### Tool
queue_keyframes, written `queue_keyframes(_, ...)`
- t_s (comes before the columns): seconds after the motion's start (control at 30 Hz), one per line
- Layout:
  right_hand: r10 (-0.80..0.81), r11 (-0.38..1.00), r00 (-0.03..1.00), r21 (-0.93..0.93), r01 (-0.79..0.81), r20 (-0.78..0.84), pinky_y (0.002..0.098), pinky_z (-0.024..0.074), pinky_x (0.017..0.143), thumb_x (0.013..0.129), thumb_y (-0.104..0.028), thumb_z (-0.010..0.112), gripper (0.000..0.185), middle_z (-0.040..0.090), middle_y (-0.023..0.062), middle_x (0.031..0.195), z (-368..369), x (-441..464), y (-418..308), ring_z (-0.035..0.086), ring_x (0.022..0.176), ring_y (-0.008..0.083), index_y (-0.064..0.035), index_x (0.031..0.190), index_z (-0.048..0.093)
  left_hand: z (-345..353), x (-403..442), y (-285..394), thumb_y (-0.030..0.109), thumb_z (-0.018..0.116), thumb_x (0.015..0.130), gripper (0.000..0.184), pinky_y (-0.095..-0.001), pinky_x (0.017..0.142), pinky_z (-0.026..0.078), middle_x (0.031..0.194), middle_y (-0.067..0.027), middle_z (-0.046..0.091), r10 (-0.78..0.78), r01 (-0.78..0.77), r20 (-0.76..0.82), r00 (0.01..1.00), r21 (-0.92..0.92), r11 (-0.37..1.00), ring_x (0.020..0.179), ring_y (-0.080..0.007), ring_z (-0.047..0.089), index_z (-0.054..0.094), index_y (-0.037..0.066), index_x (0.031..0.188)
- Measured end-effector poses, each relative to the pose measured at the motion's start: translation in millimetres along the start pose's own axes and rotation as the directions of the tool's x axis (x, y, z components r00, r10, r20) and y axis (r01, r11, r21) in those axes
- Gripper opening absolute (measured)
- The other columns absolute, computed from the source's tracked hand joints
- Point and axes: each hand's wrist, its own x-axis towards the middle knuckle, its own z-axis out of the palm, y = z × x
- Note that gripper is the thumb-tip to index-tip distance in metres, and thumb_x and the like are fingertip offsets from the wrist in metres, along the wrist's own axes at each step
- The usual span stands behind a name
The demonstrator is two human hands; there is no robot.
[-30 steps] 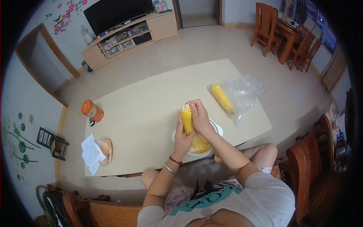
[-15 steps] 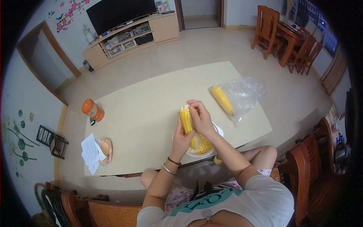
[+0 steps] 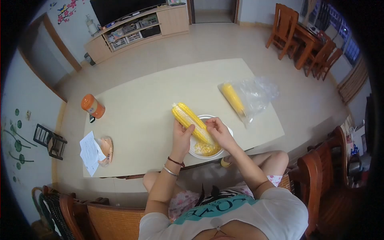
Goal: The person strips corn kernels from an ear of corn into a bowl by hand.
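Observation:
A yellow ear of corn (image 3: 186, 115) slants over the bowl, its pale tip toward the upper left. A bare whitish strip without kernels runs along its length. My left hand (image 3: 183, 135) is wrapped round its side, thumb on top. My right hand (image 3: 219, 133) is at the lower end, fingers bent and pressed against the corn; the exact fingertip contact is partly hidden. Below both hands stands a white bowl (image 3: 193, 149) with loose yellow kernels (image 3: 207, 149) in it.
Right of the bowl, a clear plastic bag (image 3: 258, 98) holds another ear of corn (image 3: 233, 98). On the left of the pale table (image 3: 140, 120) are an orange jar (image 3: 93, 106), printed papers (image 3: 90, 150) and a wrapped packet (image 3: 106, 150). Wooden chairs stand nearby.
The ear of corn has tilted from nearly upright to slanting left, exposing the bare strip. My right hand has moved from its tip down to its lower end.

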Motion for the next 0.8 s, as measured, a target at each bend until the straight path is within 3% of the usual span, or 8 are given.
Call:
queue_keyframes(0.07,0.119,0.992,0.992,0.025,-0.12,0.042,0.032,0.0454,0.089,0.087,-0.017,0.062,0.04,0.056,0.0154,0.11,0.8,-1.9,-1.2,0.057,0.101,0.0224,-0.0005,0.121,0.048,-1.6,0.0,-1.3,-0.008,0.056,0.084,0.057,-0.0339,0.095,0.045,0.12,-0.0096,0.048,0.001,-0.002,-0.025,1.0,-0.041,0.999,0.11,-0.0195,0.052,0.03,0.005,0.133)
queue_keyframes(0.17,-0.02,0.985,0.986,-0.168,0.049,0.166,0.0296,0.0404,0.096,0.085,-0.013,0.066,0.048,0.054,0.0085,0.117,-2.1,-4.5,6.2,0.051,0.111,0.0173,-0.0019,0.127,0.045,0.6,0.5,4.1,-0.01,0.056,0.083,0.059,-0.0358,0.095,0.047,0.12,-0.0107,0.048,-0.015,0.01,-0.07,0.997,-0.064,0.998,0.111,-0.0204,0.052,0.029,0.006,0.133)
queue_keyframes(0.27,0.029,0.96,0.979,-0.28,0.029,0.2,0.0299,0.0401,0.098,0.081,-0.013,0.071,0.057,0.055,0.0098,0.121,1.8,-13.3,-30.3,0.052,0.113,0.0184,-0.0005,0.13,0.044,-6.6,3.0,0.1,-0.006,0.056,0.086,0.057,-0.0387,0.096,0.046,0.123,-0.0104,0.046,0.005,-0.006,-0.059,0.998,-0.013,1.0,0.113,-0.0226,0.051,0.027,0.007,0.133)
queue_keyframes(0.37,-0.037,0.971,0.983,-0.224,0.077,0.181,0.0317,0.0437,0.094,0.075,-0.015,0.075,0.061,0.059,0.0155,0.118,-5.1,-8.1,-32.4,0.057,0.109,0.0222,0.0008,0.127,0.048,-2.1,2.6,13.3,0.015,0.045,0.097,0.04,-0.0438,0.098,0.045,0.126,-0.0135,0.047,-0.043,0.034,-0.071,0.997,-0.113,0.993,0.117,-0.0261,0.05,0.033,0.005,0.134)
queue_keyframes(0.47,-0.015,0.982,0.975,-0.182,0.057,0.221,0.0309,0.0435,0.095,0.07,-0.01,0.077,0.06,0.061,0.0141,0.116,-20.5,-1.4,-34.0,0.058,0.108,0.0204,0.0003,0.124,0.053,-17.3,5.2,34.8,0.039,0.033,0.101,0.048,-0.0449,0.096,0.045,0.122,-0.0154,0.053,-0.08,0.101,0.077,0.994,-0.327,0.939,0.114,-0.027,0.053,0.042,0.0,0.128)
queue_keyframes(0.57,-0.041,0.967,0.956,-0.229,0.111,0.291,0.0288,0.0429,0.095,0.068,-0.006,0.078,0.062,0.062,0.0095,0.113,-37.3,0.8,-35.0,0.056,0.107,0.016,0.0006,0.125,0.053,-33.5,5.3,47.9,0.05,0.027,0.099,0.061,-0.0426,0.093,0.046,0.114,-0.0154,0.06,-0.197,0.211,0.107,0.975,-0.151,0.966,0.108,-0.026,0.058,0.05,-0.002,0.122)
queue_keyframes(0.67,0.038,0.944,0.924,-0.316,0.092,0.382,0.0281,0.0427,0.096,0.067,-0.002,0.078,0.061,0.062,0.0088,0.114,-52.0,4.5,-53.6,0.056,0.105,0.0154,-0.0009,0.124,0.055,-65.6,12.1,43.9,0.045,0.037,0.099,0.052,-0.0358,0.084,0.051,0.107,-0.012,0.064,-0.319,0.304,0.251,0.914,0.099,0.947,0.099,-0.0201,0.062,0.052,-0.001,0.12)
queue_keyframes(0.8,-0.064,0.888,0.853,-0.36,0.286,0.518,0.0283,0.0451,0.091,0.066,-0.004,0.08,0.067,0.06,0.0078,0.112,-66.7,30.3,-70.4,0.056,0.104,0.0154,-0.0041,0.127,0.052,-40.6,0.6,61.1,0.042,0.05,0.094,0.055,-0.0301,0.067,0.055,0.1,-0.0112,0.065,-0.495,0.378,0.314,0.81,0.365,0.851,0.086,-0.0188,0.066,0.049,-0.003,0.125)
